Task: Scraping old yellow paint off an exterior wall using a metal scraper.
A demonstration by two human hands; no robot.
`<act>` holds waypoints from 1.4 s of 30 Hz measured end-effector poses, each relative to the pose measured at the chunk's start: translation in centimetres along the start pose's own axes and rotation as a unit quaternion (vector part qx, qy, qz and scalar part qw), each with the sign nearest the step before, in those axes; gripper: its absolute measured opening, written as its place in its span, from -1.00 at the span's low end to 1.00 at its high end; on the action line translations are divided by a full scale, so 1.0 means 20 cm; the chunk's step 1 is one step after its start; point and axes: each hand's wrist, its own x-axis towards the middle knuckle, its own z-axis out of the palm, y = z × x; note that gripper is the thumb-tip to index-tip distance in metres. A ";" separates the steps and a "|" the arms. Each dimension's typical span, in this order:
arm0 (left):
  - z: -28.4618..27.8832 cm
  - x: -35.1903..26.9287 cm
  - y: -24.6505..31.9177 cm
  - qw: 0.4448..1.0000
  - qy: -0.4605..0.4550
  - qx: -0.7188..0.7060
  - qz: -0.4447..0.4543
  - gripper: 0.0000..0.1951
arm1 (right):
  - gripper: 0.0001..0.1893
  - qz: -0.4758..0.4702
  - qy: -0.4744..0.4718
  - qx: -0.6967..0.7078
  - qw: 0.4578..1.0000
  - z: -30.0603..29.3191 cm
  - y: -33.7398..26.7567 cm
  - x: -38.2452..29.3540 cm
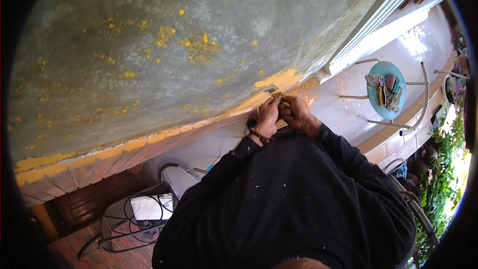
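A paint scraper (274, 91) rests against the lower edge of a grey wall (149, 63), where a strip of yellow-orange paint (278, 78) remains. My right hand (300, 114) grips its handle, of which a little yellow shows. Close beside it, my left hand (268, 116) has its fingertips on the scraper near the blade. A dark beaded bracelet circles the left wrist. Scattered yellow flecks dot the wall's scraped surface. The fingers partly cover the tool.
Orange paint chips (310, 93) litter the pale tiled floor. To the right, a round blue-topped stool (386, 71) carries a cloth and small items. At lower left stand a metal-framed chair (123, 231) and a white cloth (149, 208). Plants (440, 179) line the far right.
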 end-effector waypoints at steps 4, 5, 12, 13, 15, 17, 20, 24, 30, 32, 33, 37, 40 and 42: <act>-0.01 -0.06 0.02 0.999 -0.007 0.030 0.005 -0.83 | -0.81 -0.004 -0.002 -0.003 1.000 0.05 -0.01 -0.02; 0.00 -0.07 0.02 0.999 -0.025 0.026 0.016 -0.82 | -0.81 -0.023 0.009 -0.015 1.000 0.07 -0.01 -0.08; 0.04 -0.08 0.07 0.999 -0.039 0.001 0.008 -0.83 | -0.79 -0.026 0.012 -0.018 0.999 0.09 -0.05 -0.09; 0.03 -0.07 0.06 0.999 -0.039 0.001 0.007 -0.83 | -0.79 -0.026 0.013 -0.017 0.999 0.07 -0.05 -0.07; 0.05 -0.03 0.05 0.998 -0.044 0.002 0.045 -0.84 | -0.78 -0.024 -0.036 -0.007 0.999 0.01 -0.07 -0.04; 0.07 -0.07 0.04 0.999 -0.042 -0.001 0.026 -0.84 | -0.78 -0.015 -0.032 -0.006 0.999 0.00 -0.07 -0.06; 0.05 -0.08 0.08 0.999 -0.043 -0.003 -0.002 -0.83 | -0.79 -0.004 -0.001 -0.002 1.000 0.03 -0.07 -0.04; 0.03 -0.02 0.00 1.000 0.003 0.010 0.006 -0.84 | -0.79 0.000 -0.016 -0.003 1.000 -0.06 -0.02 0.07; 0.02 0.06 0.00 1.000 -0.008 0.004 0.009 -0.82 | -0.79 -0.004 0.017 0.006 1.000 -0.02 -0.05 0.10; 0.02 0.04 -0.02 1.000 -0.003 0.014 0.013 -0.82 | -0.78 0.003 -0.002 0.003 1.000 -0.06 -0.05 0.07; 0.01 0.00 -0.01 0.999 0.004 0.031 0.010 -0.83 | -0.78 0.011 -0.020 0.009 1.000 -0.03 -0.03 0.02; 0.09 -0.04 0.06 0.999 -0.006 0.025 0.026 -0.82 | -0.80 -0.013 -0.041 -0.003 0.999 -0.05 -0.07 0.03; 0.06 -0.05 0.03 0.999 0.000 0.027 0.027 -0.82 | -0.80 -0.004 -0.007 0.011 1.000 -0.02 -0.05 -0.01; 0.07 -0.07 0.03 0.999 0.007 0.026 0.026 -0.82 | -0.80 -0.013 0.010 0.001 1.000 0.02 -0.04 -0.06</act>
